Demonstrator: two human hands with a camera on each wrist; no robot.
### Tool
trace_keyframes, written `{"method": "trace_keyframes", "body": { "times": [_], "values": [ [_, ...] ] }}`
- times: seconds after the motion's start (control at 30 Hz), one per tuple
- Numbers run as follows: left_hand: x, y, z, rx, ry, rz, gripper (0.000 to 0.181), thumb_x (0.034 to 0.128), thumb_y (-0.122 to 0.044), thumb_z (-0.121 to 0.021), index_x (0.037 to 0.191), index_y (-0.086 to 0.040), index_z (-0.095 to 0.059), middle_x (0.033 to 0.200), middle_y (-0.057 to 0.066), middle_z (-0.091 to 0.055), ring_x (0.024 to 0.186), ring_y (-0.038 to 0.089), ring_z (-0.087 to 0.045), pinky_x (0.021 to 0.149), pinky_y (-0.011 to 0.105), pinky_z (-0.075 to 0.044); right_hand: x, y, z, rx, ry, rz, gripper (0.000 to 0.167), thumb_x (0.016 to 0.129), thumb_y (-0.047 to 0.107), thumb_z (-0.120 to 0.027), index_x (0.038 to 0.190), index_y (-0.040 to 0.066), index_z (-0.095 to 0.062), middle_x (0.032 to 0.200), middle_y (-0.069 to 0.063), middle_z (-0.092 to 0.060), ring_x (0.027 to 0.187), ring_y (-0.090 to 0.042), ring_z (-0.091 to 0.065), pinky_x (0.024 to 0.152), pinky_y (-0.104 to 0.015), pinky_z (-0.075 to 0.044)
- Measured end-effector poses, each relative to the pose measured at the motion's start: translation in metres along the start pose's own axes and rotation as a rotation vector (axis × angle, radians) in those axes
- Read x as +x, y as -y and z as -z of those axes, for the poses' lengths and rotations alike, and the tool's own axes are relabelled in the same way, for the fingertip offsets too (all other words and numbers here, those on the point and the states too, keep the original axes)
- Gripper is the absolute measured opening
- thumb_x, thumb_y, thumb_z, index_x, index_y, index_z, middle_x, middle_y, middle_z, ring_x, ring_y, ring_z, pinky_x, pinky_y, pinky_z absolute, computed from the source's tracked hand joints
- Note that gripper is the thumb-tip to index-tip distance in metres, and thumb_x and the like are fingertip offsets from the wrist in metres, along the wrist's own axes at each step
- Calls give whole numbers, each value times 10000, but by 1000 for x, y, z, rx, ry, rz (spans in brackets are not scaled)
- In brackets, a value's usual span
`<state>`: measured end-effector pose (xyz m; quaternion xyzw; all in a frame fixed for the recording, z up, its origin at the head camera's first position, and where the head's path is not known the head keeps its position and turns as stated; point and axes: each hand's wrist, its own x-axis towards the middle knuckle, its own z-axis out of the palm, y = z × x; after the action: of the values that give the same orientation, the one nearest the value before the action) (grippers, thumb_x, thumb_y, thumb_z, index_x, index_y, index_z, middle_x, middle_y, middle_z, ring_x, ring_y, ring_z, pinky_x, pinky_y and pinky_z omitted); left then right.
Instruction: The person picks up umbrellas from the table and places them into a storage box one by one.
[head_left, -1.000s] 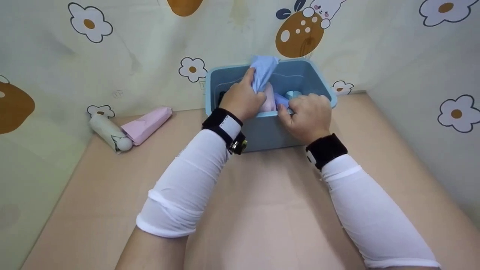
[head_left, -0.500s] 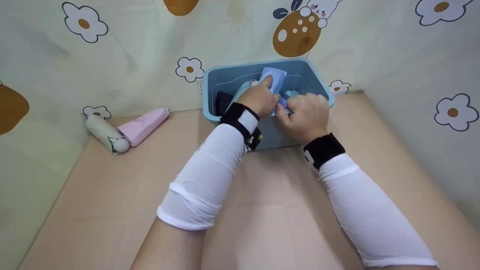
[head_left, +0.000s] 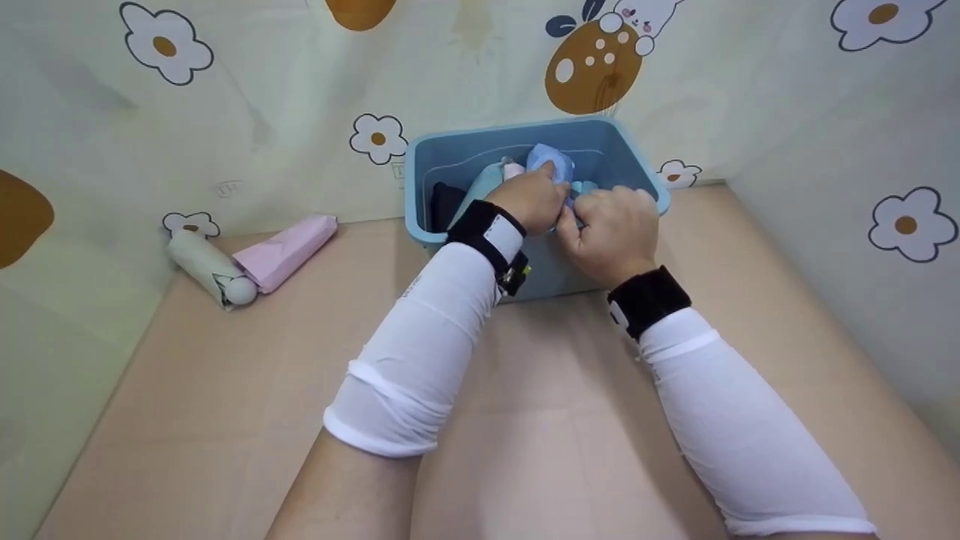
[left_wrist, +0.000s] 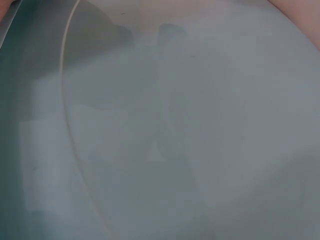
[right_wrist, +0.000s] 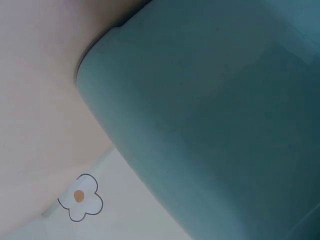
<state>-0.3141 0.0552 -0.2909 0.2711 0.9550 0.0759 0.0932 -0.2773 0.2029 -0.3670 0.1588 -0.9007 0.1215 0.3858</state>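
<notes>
A blue plastic bin (head_left: pixel 450 238) stands against the back wall in the head view. My left hand (head_left: pixel 531 199) reaches in over its front rim and holds a light-blue cloth bundle (head_left: pixel 551 159), which looks like a folded umbrella. The index finger lies along the bundle, whose lower part is hidden. My right hand (head_left: pixel 613 231) grips the front rim near the right corner, thumb on the near side. Inside the bin are a teal bundle (head_left: pixel 484 182), a dark item (head_left: pixel 446 202) and another teal piece (head_left: pixel 585 187). Both wrist views show mostly bin wall (left_wrist: pixel 165 100) (right_wrist: pixel 200 100).
Left of the bin, a pale green folded umbrella (head_left: pixel 201 262) with a round end and a pink wrapped bundle (head_left: pixel 286 253) lie on the beige table surface (head_left: pixel 510 420). A flower-patterned wall covering (head_left: pixel 285 90) encloses the back and both sides.
My left hand has moved right and down into the bin, lowering the light-blue bundle from above the rim. The teal bundle and dark item have come into sight. My right hand stays on the rim.
</notes>
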Motion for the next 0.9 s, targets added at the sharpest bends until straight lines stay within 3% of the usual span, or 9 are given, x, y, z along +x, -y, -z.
{"method": "trace_keyframes", "body": {
  "times": [0.1, 0.23, 0.4, 0.47, 0.6, 0.7, 0.8, 0.9],
  "values": [
    [-1, 1, 0, 29, -2, -36, 503, 1158, -268, -299, 1593, -51, -430, 1689, 214, -341, 1488, 333, -483, 1214, 433, -406, 0, 0, 0, 8, -9, 4, 502, 982, 340, -468, 547, 91, -499, 513, -76, -418, 495, -290, -404, 526, -366, -218],
    [-2, 3, -2, 86, -25, -97, 473, 1151, -229, -311, 1537, -16, -483, 1454, 246, -584, 1325, 350, -600, 1119, 435, -468, 0, 0, -1, 13, -27, 11, 464, 959, 289, -511, 539, 92, -508, 505, -76, -425, 489, -297, -412, 524, -367, -216],
    [-1, 4, -3, 77, -39, -89, 475, 1153, -234, -303, 1521, -16, -509, 1309, 242, -665, 1196, 357, -645, 1057, 439, -494, 1, 1, -2, 8, -21, 9, 450, 953, 267, -528, 539, 91, -508, 503, -71, -411, 487, -295, -404, 526, -364, -211],
    [-2, 5, -3, 64, -35, -81, 467, 1153, -232, -297, 1440, -8, -590, 1300, 234, -673, 1178, 356, -650, 1051, 434, -498, 1, 1, -2, 11, -17, 5, 449, 950, 265, -529, 536, 91, -504, 503, -68, -407, 486, -294, -402, 527, -362, -212],
    [-2, 7, -2, 191, -11, -139, 411, 1132, -173, -346, 1246, 16, -693, 1279, 211, -698, 1176, 358, -662, 1060, 433, -505, 2, 3, -1, 14, -15, 5, 445, 944, 264, -530, 533, 96, -505, 504, -62, -408, 492, -297, -417, 530, -368, -226],
    [-1, 6, 0, 290, 17, -150, 306, 1080, -117, -428, 997, 3, -698, 1231, 184, -724, 1168, 348, -659, 1124, 442, -453, 3, 4, -1, 13, -15, 10, 446, 945, 258, -516, 529, 98, -506, 502, -60, -404, 490, -297, -417, 529, -372, -230],
    [-2, 4, -2, 186, 9, -46, 309, 1066, -136, -448, 803, -72, -597, 1060, 131, -710, 1003, 296, -648, 978, 377, -487, 3, 2, 0, 9, -12, 17, 440, 947, 247, -512, 533, 99, -514, 501, -58, -406, 487, -297, -417, 524, -371, -231],
    [-6, -1, -8, 38, -99, 60, 378, 1107, -222, -408, 839, -98, -644, 1016, 93, -683, 931, 260, -623, 858, 352, -503, 1, 0, 0, 7, -15, 16, 426, 939, 245, -534, 540, 96, -513, 502, -63, -408, 483, -300, -416, 521, -370, -233]
  ]
}}
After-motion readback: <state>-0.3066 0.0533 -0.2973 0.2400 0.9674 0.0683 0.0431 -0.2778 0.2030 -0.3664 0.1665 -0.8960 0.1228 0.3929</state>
